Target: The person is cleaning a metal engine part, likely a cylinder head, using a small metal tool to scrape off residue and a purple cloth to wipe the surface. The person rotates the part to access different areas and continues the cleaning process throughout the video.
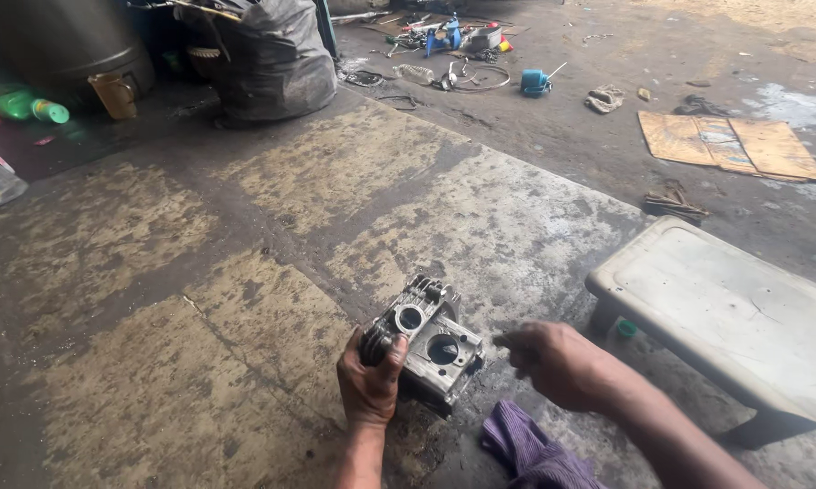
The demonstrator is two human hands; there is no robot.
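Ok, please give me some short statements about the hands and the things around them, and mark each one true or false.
1. The left hand grips the grey metal engine part. True.
2. The right hand holds the purple cloth. False: the cloth lies on the floor below that hand, apart from it.
3. A pale low stool stands right of the hands. True.
4. The flattened cardboard lies under the engine part. False: it lies far off, at upper right.
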